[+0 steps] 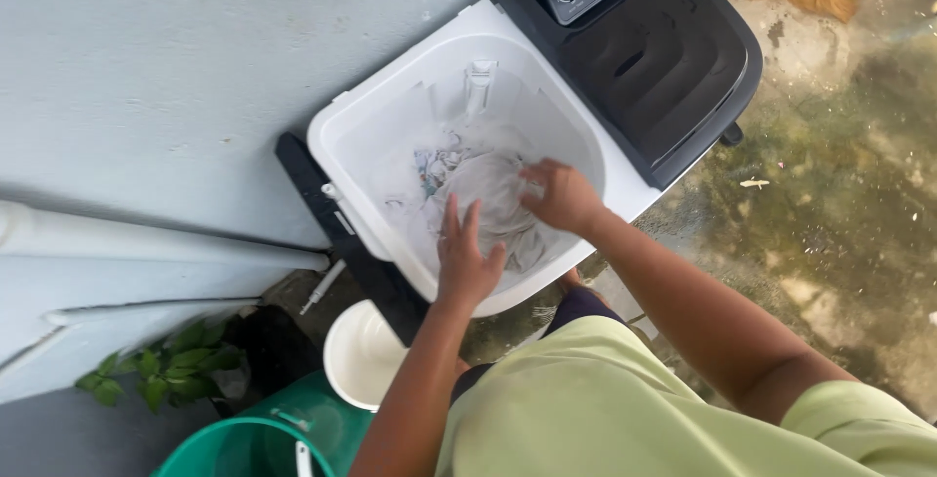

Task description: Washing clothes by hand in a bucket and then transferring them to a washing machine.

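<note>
A white washing machine tub (pixel 363 125) stands open below me, with pale wet laundry (pixel 485 184) piled inside. My left hand (pixel 463 260) reaches into the tub, fingers spread, resting against the near side of the cloth. Just right of it, my right hand (pixel 561 196) is closed on a fold of the same laundry. A small patterned piece shows at the pile's left edge. Both forearms come in from the lower right.
The machine's dark lid and control knobs (pixel 652 47) sit to the tub's right. A white bucket (pixel 358 353) and a green basin (pixel 249 446) stand near my feet, beside a leafy plant (pixel 161 368). A pale wall with a pipe (pixel 146 239) runs along the left; stained concrete lies right.
</note>
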